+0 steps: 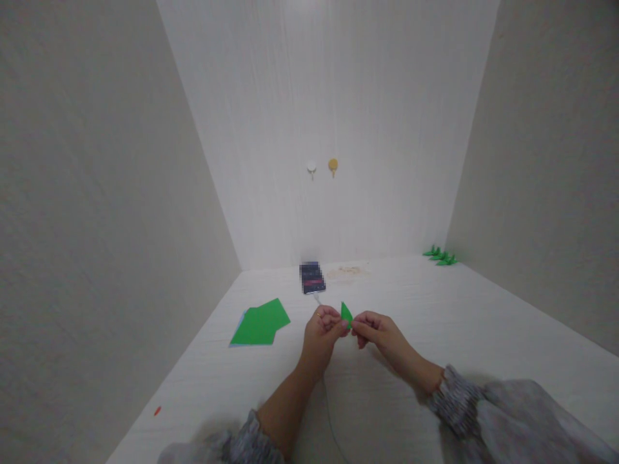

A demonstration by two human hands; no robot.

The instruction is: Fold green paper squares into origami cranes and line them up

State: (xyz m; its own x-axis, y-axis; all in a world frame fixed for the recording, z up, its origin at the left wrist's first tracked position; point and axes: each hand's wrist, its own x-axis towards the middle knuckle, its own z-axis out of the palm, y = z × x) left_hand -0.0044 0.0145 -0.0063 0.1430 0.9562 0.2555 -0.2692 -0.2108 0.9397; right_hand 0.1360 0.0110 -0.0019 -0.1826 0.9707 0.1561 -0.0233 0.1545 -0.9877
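My left hand [323, 328] and my right hand [374, 330] meet above the white table [483, 335], both pinched on a small folded green paper piece [346, 313] that sticks up between the fingertips. There is a ring on a finger of my left hand. A stack of green paper sheets [261, 322] lies flat to the left of my hands, with a blue sheet edge showing under it.
A phone [312, 278] lies beyond my hands with a cable running toward me. Several folded green paper figures [440, 256] sit in the far right corner. Two hooks [322, 167] are on the back wall. A small red speck [157, 410] lies near the left edge.
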